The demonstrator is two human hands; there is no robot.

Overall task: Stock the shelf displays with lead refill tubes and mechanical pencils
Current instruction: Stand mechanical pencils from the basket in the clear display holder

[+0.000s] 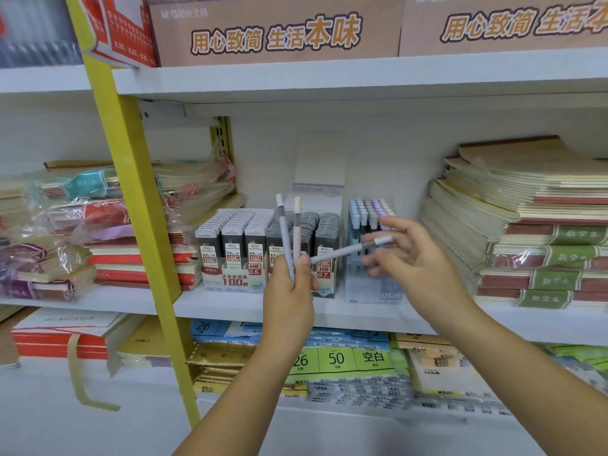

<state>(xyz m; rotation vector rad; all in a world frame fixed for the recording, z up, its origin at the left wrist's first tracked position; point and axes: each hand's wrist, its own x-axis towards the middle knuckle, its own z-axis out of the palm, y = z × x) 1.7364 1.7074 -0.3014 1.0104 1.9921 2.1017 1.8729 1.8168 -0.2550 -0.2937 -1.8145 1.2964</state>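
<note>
Where the left hand [289, 284] is held up in front of the shelf [230, 307] lip, its fingers are curled round two pencils, both upright. These are a grey pencil [284, 235] and a pink pencil [297, 232], caps up and lower ends inside the fist.

A third pencil [345, 251] lies nearly level. One end is at the left thumb and the capped end reaches the right hand [424, 268]. The right hand's fingers are spread. It is blurred there, so I cannot tell whether any of them pinch the pencil or only brush it.

Just behind the left hand is the refill box [256, 255], with tight rows of dark lead tubes up to its front edge. Behind the right fingertips is a clear pencil stand [371, 284] with pastel caps upward, set just beside the refill box.

Room to move:
- A strip of bare shelf board runs in front of both displays, below the hands.
- A narrow gap lies between the stand and the notebook stacks [526, 225] to the right of the right hand.
- There is free height above the caps, under the next shelf.

Left of the left hand a yellow post [138, 209] slants across the shelf front, with wrapped notebooks [82, 218] beyond it.
</note>
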